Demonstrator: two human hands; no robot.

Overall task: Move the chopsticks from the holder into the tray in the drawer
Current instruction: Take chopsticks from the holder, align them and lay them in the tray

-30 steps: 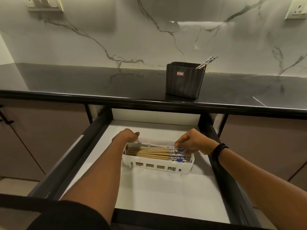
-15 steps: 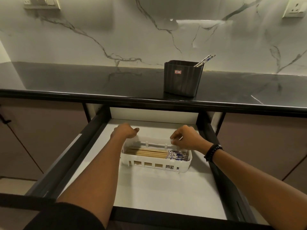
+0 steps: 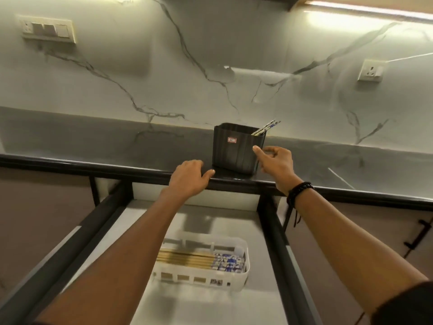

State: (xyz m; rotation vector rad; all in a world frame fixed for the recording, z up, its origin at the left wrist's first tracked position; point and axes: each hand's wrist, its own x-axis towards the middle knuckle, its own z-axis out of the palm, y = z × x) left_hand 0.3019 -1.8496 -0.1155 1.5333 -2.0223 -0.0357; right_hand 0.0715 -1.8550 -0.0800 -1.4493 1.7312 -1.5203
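A black ribbed holder (image 3: 234,148) stands on the dark countertop near its front edge. Two chopstick ends (image 3: 266,127) with blue-and-white patterns poke out of its right side. My right hand (image 3: 275,164) is raised just right of the holder, fingers apart and empty, forefinger near the holder's right wall. My left hand (image 3: 189,177) hovers over the counter edge, left of the holder, empty with fingers loosely curled. Below, in the open drawer, a white slotted tray (image 3: 243,282) holds several chopsticks (image 3: 194,260) lying side by side.
The drawer (image 3: 274,231) has dark side rails and a pale floor. The countertop (image 3: 93,141) runs left and right under a marbled wall with a switch plate (image 3: 46,29) and a socket (image 3: 371,71). A cabinet handle (image 3: 419,238) is at the right.
Both hands have left the tray in the drawer and risen to the countertop beside the holder. The view has tilted up, so the tray sits lower in frame.
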